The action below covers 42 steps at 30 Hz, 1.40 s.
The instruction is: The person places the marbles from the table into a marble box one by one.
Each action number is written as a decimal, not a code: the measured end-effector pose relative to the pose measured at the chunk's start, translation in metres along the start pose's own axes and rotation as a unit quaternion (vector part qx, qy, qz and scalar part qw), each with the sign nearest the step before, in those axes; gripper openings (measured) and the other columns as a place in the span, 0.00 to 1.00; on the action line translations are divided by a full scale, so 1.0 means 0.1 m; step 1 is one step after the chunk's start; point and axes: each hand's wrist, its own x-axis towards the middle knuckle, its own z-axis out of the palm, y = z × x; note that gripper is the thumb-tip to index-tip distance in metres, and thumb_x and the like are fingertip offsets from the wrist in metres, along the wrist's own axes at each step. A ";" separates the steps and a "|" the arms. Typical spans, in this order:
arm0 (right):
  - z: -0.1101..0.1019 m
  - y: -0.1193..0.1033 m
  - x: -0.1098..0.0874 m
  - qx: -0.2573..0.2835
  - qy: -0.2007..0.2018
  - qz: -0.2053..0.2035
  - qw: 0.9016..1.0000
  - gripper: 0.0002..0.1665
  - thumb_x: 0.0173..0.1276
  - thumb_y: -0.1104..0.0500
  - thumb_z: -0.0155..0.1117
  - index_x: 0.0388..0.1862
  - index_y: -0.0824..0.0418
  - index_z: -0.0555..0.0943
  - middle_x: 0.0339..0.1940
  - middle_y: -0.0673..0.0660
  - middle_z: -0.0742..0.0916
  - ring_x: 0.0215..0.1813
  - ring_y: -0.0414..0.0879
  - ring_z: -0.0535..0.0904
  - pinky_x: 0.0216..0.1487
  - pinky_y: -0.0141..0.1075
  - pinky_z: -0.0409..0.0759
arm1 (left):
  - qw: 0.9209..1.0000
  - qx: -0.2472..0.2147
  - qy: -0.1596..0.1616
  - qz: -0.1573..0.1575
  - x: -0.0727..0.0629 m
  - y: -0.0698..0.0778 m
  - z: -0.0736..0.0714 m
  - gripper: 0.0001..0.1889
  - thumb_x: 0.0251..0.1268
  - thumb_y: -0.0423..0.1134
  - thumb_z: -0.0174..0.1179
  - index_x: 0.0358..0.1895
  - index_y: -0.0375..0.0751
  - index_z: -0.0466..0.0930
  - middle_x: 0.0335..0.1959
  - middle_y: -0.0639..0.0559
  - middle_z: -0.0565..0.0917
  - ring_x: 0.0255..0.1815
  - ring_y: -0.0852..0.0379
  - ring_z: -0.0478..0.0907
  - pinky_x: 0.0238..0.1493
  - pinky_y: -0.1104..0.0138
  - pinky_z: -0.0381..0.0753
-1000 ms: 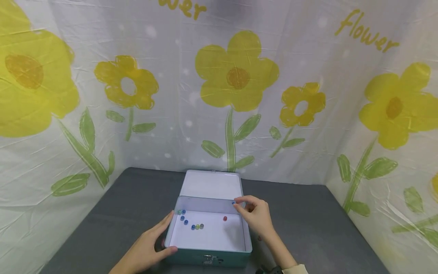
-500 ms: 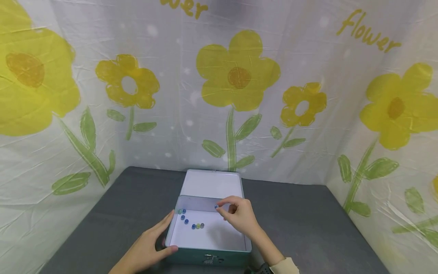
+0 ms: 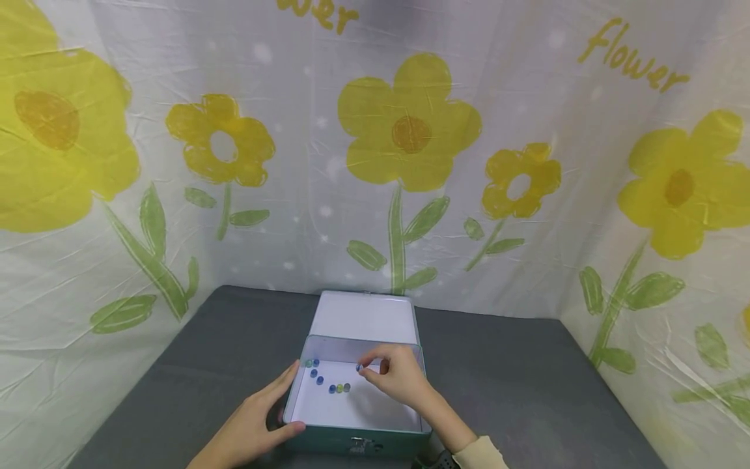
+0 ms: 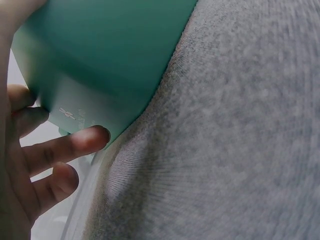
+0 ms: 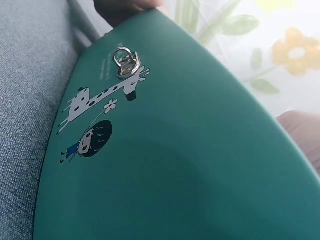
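Note:
An open green tin box [image 3: 357,445] with a white inside stands on the dark table, its lid [image 3: 363,317] tipped back. My right hand [image 3: 398,376] is over the inside and pinches a blue marble [image 3: 359,368] between thumb and forefinger. At the box's left side my left hand [image 3: 252,417] rests spread, thumb at the front corner, fingers along the wall. Several blue marbles [image 3: 319,380] and a pale green marble [image 3: 308,363] lie at the box's left; a yellow-green marble [image 3: 340,388] sits in a short row nearer the middle.
The dark grey tabletop [image 3: 504,384] reaches around the box to a flower-printed curtain [image 3: 305,195] at the back and sides. On the box's front are a metal clasp [image 5: 126,62] and a printed giraffe [image 5: 102,95].
My right hand has moved left and lower over the box with the blue marble pinched. A red marble seen inside earlier is now hidden behind it. The left hand has stayed in place.

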 end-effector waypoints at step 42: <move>-0.52 0.28 -0.54 -0.026 0.175 -0.002 0.984 0.11 0.62 0.71 0.79 0.41 0.59 0.92 0.23 0.47 0.85 0.16 0.26 0.62 0.14 0.25 0.66 | 1.000 -0.003 0.009 0.010 0.00 -0.02 0.02 0.52 0.63 0.59 0.75 0.86 0.49 0.58 0.82 0.41 0.67 0.77 0.37 0.71 0.66 0.36 0.77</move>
